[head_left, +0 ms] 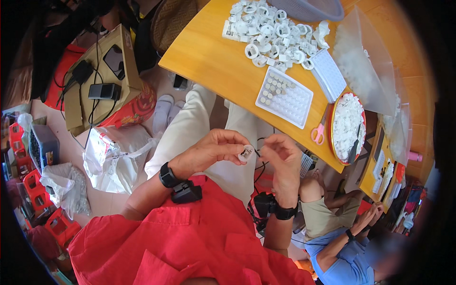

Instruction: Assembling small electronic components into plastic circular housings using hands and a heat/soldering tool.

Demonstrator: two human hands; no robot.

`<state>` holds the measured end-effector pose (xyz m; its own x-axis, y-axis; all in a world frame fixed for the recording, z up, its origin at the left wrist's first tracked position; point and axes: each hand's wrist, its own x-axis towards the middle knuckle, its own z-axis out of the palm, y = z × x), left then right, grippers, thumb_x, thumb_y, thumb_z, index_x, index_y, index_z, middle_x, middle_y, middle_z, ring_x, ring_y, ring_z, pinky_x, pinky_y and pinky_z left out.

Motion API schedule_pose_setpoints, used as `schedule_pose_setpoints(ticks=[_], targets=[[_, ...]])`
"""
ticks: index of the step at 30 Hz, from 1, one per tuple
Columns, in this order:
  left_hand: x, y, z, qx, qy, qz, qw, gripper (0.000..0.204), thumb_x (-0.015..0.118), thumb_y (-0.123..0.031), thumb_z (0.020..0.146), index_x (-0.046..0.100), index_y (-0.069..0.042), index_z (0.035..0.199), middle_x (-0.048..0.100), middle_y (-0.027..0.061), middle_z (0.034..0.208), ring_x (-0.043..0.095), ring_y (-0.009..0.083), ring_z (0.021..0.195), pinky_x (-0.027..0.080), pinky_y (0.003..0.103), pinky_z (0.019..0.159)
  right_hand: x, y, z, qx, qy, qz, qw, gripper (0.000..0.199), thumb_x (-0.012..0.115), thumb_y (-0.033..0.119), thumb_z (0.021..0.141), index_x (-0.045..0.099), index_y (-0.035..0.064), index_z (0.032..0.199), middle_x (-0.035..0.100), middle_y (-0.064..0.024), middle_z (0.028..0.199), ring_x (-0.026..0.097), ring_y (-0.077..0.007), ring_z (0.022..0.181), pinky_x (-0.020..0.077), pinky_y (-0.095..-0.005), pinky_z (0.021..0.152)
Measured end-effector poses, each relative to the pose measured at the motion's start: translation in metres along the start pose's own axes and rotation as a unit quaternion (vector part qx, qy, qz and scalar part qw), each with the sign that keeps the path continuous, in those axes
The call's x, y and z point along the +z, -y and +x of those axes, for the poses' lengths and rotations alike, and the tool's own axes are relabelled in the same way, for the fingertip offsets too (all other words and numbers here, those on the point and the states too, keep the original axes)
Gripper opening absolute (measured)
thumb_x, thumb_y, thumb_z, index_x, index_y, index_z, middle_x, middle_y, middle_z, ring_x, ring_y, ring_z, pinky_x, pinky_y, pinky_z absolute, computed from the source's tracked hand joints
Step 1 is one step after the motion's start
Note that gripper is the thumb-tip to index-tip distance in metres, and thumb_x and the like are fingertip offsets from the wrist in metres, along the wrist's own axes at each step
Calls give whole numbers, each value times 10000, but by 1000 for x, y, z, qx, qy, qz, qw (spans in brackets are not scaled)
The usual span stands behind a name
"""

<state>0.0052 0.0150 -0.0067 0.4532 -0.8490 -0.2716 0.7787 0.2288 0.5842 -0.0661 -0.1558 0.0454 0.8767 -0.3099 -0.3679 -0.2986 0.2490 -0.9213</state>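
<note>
My left hand (209, 151) pinches a small white plastic part (246, 153) between thumb and fingertips, held over my lap. My right hand (281, 156) is close beside it, fingers curled, with a thin dark pin or wire (257, 152) at its fingertips touching the part. Both wrists wear black bands. On the wooden table (213, 61) ahead lie a white grid tray (285, 97) with a few small grey pieces in its upper corner and a pile of white ring-shaped plastic parts (270, 31).
Pink scissors (318, 134) lie by a round red-rimmed dish of white bits (347, 126). A second white tray (329, 73) and clear plastic bags (361, 61) sit to the right. Another person in blue (346, 247) sits lower right. A cardboard box (102, 80), white bags and red stools stand left.
</note>
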Motion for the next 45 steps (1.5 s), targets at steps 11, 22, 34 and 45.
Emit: schedule_pose_setpoints(ticks=[11,22,34,45], targets=[[-5,-6,-8,12,-19,14,1000,222,585,-159,864,583,7,1011,613,71,912,615,145,799,514,266,734,-7,26,77,-304,-167,-408,845,97,620,14,756,621,-32,842,597,-130,722,588,-204,617,457,-297,575],[-11,-10,-11,21,-25,3,999,222,579,-169,874,606,-5,1020,612,55,924,606,126,818,518,260,732,3,17,101,-265,-173,-449,835,89,648,-19,707,610,-19,788,597,-145,720,600,-240,613,468,-333,568],[-13,-10,-8,37,-43,-11,998,248,571,-168,877,560,1,1059,603,64,959,606,135,846,523,277,763,21,14,31,-285,-70,-306,906,81,613,-56,723,598,-8,786,590,-82,741,577,-159,604,461,-255,560],[-8,-10,-7,46,-66,2,997,215,560,-143,882,573,-10,1050,600,45,987,590,110,880,507,255,773,39,-21,3,-366,-58,-320,872,197,629,-98,669,560,22,810,589,-82,743,576,-187,597,465,-265,533]])
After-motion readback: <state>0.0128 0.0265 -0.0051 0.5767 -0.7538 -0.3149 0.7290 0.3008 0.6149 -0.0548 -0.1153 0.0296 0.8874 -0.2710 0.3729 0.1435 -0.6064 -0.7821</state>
